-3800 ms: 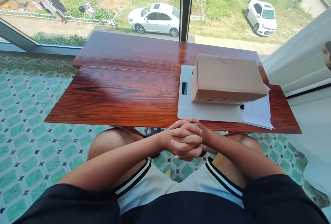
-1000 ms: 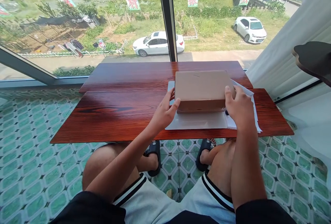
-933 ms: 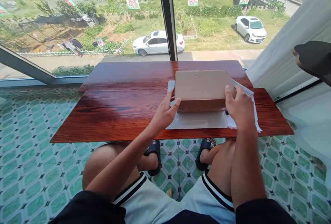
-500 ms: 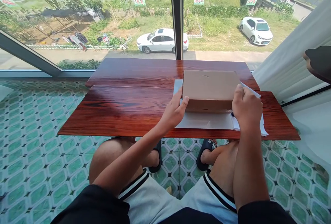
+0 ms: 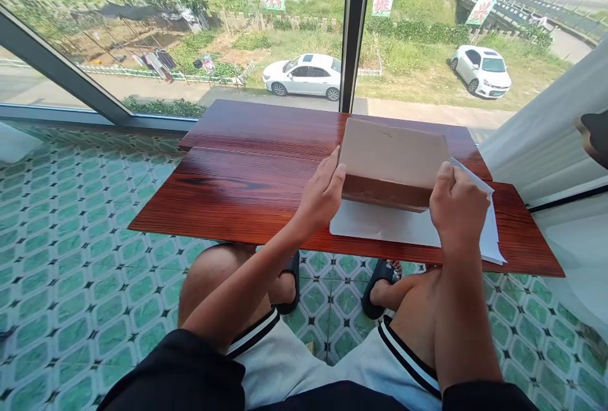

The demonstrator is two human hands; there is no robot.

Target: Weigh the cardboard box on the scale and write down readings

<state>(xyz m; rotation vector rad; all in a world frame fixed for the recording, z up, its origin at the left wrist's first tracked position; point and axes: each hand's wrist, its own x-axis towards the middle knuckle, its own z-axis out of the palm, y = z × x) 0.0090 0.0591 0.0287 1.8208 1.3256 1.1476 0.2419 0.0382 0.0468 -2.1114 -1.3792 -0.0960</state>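
Since a moment ago the plain brown cardboard box has tilted, its near edge lifted clear of the white sheets of paper on the reddish-brown wooden table. The left hand clasps the box's left end and the right hand its right end. The grip looks light, so the box could slip and scatter the sheets. The box is closed; its contents are hidden.
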